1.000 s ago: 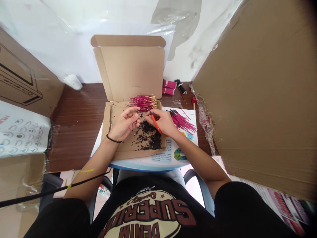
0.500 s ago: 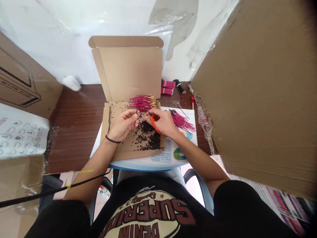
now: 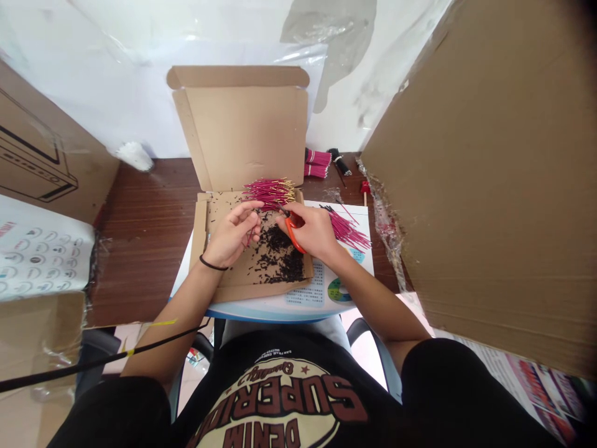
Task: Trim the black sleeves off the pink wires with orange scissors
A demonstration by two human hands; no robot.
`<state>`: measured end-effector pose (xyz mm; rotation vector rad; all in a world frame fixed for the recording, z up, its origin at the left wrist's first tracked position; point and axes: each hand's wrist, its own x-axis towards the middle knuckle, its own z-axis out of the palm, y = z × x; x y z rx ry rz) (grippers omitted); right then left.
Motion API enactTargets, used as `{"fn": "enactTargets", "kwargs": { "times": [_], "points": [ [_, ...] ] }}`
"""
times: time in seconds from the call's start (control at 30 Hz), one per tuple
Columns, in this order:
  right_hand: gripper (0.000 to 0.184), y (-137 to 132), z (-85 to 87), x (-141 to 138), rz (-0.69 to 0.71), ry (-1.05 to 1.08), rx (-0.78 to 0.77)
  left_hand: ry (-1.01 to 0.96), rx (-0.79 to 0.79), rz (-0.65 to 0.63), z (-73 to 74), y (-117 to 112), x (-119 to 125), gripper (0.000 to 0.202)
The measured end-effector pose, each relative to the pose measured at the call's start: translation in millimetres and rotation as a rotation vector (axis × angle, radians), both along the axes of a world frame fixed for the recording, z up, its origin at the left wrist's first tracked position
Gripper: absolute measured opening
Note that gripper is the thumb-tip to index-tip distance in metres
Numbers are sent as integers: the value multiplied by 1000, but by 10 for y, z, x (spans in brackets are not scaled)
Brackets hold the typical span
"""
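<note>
My left hand point(image 3: 234, 235), bent over the left of the open cardboard box point(image 3: 236, 274), pinches a thin magenta wire point(image 3: 250, 238) between thumb and fingertips. Most of that wire is hidden by the fingers. Orange-handled cutters point(image 3: 295, 235) are gripped in my right hand point(image 3: 314, 230), their dark tip pointing toward the left hand, apart from it. At the back of the box lies a pile of magenta wires with gold-coloured ends point(image 3: 270, 191). Short black tube pieces point(image 3: 285, 264) are heaped and scattered below the hands. Right of the box spreads a bunch of magenta wires with black ends point(image 3: 347, 229).
The box lid point(image 3: 240, 134) stands upright behind. Banded magenta bundles point(image 3: 318, 163) and a black bundle point(image 3: 341, 163) lie at the back right. Large cardboard point(image 3: 494, 174) walls the right side; a printed carton point(image 3: 37, 155) stands left. A dark cable point(image 3: 93, 361) crosses the lower left.
My right hand has shifted slightly right with the cutters, away from the left hand. The wire in my left hand has tilted, and its dark upper end no longer shows above the fingers.
</note>
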<state>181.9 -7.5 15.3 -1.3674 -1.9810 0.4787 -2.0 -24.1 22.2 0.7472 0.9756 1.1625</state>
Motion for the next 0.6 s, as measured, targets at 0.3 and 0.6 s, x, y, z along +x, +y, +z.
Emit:
{"fn": "enactTargets", "kwargs": {
  "times": [0.3, 0.6],
  "points": [
    [28, 3, 23, 4, 3, -34, -63, -13, 8, -24, -34, 0, -17, 35],
    [28, 10, 10, 14, 15, -49, -69, -26, 2, -40, -28, 0, -19, 33]
  ]
}}
